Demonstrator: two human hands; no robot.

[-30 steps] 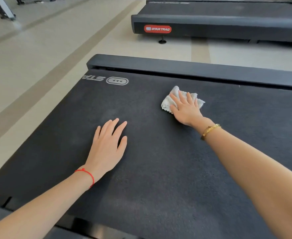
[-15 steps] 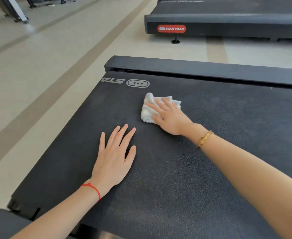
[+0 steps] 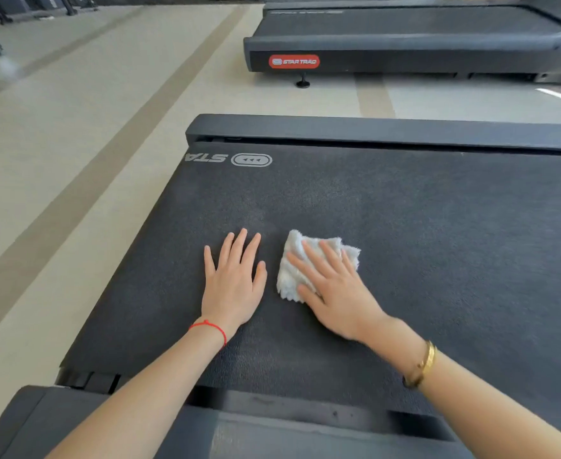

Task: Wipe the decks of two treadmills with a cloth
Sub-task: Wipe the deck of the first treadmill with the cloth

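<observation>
The near treadmill's black belt deck (image 3: 421,243) fills the lower middle of the head view. A crumpled white cloth (image 3: 292,270) lies on it. My right hand (image 3: 335,289) presses down on the cloth with straight, spread fingers. My left hand (image 3: 234,279) rests flat on the belt just left of the cloth, fingers straight, holding nothing. A second treadmill (image 3: 405,31) with a red STAR TRAC badge stands across the floor at the top right.
The grey side rail (image 3: 371,130) runs along the deck's far edge, and the near rail (image 3: 272,432) lies under my forearms. Beige floor with darker stripes (image 3: 73,160) stretches to the left. Frames of other machines (image 3: 24,8) stand at the top left.
My right hand has dragged the cloth back toward me and leftward, from near the far rail to beside my left hand. My left hand stays flat on the belt.
</observation>
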